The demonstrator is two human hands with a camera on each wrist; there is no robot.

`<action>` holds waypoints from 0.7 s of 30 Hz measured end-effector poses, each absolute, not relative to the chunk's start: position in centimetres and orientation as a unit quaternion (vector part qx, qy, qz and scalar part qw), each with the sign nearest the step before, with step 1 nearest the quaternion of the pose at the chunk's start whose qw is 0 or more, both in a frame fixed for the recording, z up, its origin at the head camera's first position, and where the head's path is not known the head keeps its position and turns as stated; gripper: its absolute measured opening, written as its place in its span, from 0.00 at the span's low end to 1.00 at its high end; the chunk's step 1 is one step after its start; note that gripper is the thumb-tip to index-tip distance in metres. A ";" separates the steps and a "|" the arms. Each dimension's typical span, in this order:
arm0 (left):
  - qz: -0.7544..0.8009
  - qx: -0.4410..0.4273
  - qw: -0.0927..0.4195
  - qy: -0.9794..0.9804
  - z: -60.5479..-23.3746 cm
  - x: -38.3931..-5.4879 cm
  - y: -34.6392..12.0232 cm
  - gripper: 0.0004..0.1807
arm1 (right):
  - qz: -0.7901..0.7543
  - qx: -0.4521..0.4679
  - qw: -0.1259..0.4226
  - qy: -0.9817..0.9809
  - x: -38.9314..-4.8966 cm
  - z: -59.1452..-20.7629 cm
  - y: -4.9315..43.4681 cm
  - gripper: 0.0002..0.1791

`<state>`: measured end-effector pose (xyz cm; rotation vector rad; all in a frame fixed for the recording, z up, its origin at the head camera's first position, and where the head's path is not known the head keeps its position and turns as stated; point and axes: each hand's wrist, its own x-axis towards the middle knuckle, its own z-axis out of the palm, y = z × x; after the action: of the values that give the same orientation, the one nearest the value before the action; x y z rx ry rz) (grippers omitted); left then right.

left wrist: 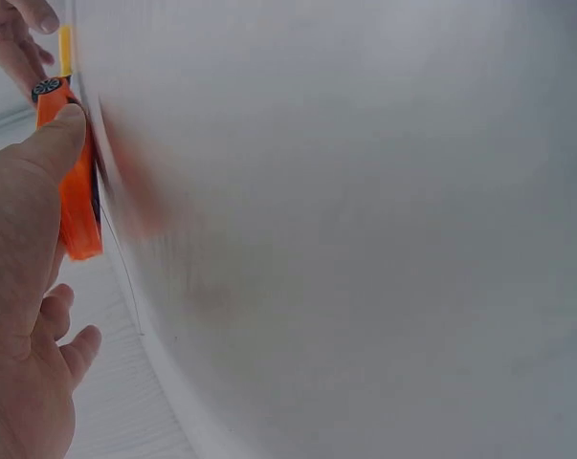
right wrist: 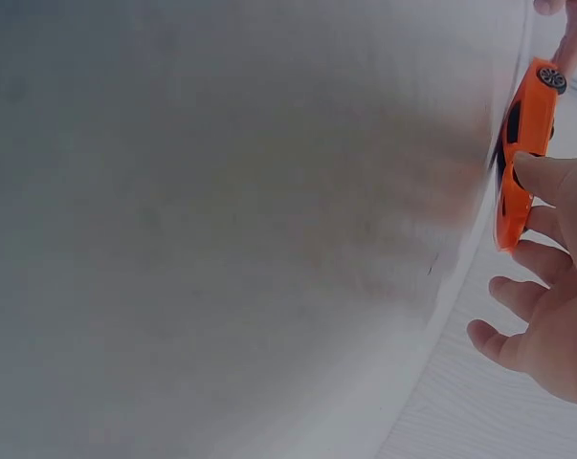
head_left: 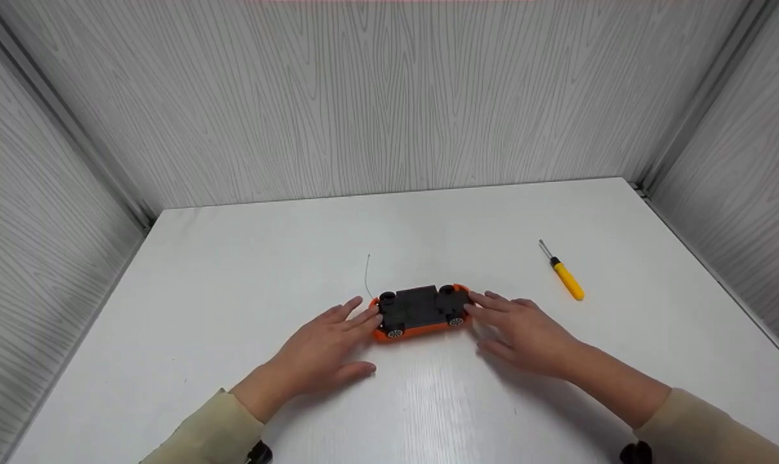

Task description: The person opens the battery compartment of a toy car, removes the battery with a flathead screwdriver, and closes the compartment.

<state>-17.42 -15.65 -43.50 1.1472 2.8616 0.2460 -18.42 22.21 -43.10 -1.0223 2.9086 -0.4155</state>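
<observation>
An orange toy car lies upside down on the white table, its black underside and wheels facing up. From its left end a thin wire sticks out towards the back. My left hand touches that end with extended fingertips, thumb spread apart nearer me. At the opposite end, fingertips of my right hand touch the car, the fingers loosely extended. Both wrist views show the orange side of the car beyond the thumb; part of the body is hidden there.
A yellow-handled screwdriver lies on the table to the right of the car, its shaft pointing away from me. Wood-grain panels rise behind the table and along both sides.
</observation>
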 end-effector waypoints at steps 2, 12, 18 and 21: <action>0.081 0.373 0.022 0.924 -43.6 -17.3 -15.7 0.42 | -0.136 -0.331 0.014 0.934 -18.6 -43.1 22.2 0.33; 0.077 0.392 0.017 0.917 -43.6 -16.5 -15.7 0.42 | -0.155 -0.328 0.019 0.932 -19.5 -43.2 22.2 0.31; 0.082 0.394 0.030 0.915 -43.3 -16.0 -15.6 0.42 | -0.171 -0.333 0.018 0.927 -20.0 -43.2 22.1 0.30; 0.084 0.398 0.030 0.913 -43.2 -15.8 -15.5 0.41 | -0.177 -0.334 0.020 0.926 -20.3 -43.3 22.1 0.31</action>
<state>-15.80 -15.48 -43.16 1.2271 2.8158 0.2582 -20.25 22.06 -43.27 -1.0364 2.8708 -0.5490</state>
